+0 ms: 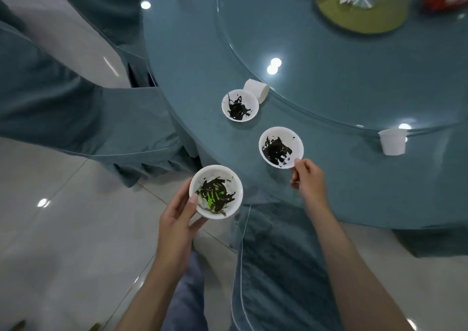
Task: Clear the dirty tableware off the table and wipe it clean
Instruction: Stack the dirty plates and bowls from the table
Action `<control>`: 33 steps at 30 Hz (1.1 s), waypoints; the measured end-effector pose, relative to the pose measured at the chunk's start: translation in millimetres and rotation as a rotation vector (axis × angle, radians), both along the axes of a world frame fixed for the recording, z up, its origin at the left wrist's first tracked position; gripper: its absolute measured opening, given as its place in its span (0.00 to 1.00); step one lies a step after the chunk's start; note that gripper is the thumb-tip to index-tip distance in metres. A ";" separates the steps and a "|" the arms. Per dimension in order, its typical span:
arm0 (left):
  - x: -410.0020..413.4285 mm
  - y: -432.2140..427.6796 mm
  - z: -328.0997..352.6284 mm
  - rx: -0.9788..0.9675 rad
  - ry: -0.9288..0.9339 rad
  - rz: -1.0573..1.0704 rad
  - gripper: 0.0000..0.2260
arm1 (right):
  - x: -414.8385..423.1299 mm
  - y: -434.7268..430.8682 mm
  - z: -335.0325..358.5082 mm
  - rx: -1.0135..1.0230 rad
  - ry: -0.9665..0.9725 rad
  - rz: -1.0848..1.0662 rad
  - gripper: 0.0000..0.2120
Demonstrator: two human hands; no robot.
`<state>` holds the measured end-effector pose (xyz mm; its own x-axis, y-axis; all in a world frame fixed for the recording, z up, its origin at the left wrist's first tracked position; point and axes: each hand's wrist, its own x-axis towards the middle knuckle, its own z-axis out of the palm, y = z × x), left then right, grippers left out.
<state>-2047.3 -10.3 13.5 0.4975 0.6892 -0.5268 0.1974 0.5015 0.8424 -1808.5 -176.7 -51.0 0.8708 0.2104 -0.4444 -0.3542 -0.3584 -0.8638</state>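
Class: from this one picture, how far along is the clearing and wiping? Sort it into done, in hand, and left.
Done: the green-smeared bowl is off the table, held by the left hand. In hand: the right hand pinches the rim of a second bowl. Left: the third bowl, the tipped cup and the upright cup sit on the table; neither hand holds a cloth, so wiping looks unstarted.

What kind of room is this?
Probably a restaurant or banquet room: a big round table with a glass turntable, cloth-covered chairs, and dirty bowls.
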 end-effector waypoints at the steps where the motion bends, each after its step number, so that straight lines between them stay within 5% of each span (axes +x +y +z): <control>1: -0.5 10.6 -2.6 -0.021 -0.011 -0.020 0.16 | -14.1 3.5 11.5 0.021 -0.008 -0.003 0.16; 13: -18.6 133.1 33.1 -0.082 -0.160 -0.256 0.17 | -170.2 99.4 99.2 0.159 -0.028 0.070 0.13; 33: -31.6 199.9 43.6 -0.080 -0.187 -0.435 0.14 | -199.3 186.0 99.8 0.193 -0.106 -0.123 0.10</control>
<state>-2078.9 189.6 57.1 0.8218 0.3573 -0.4438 0.2522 0.4705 0.8456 -2007.8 9.3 48.8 0.9346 0.1720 -0.3114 -0.2892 -0.1424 -0.9466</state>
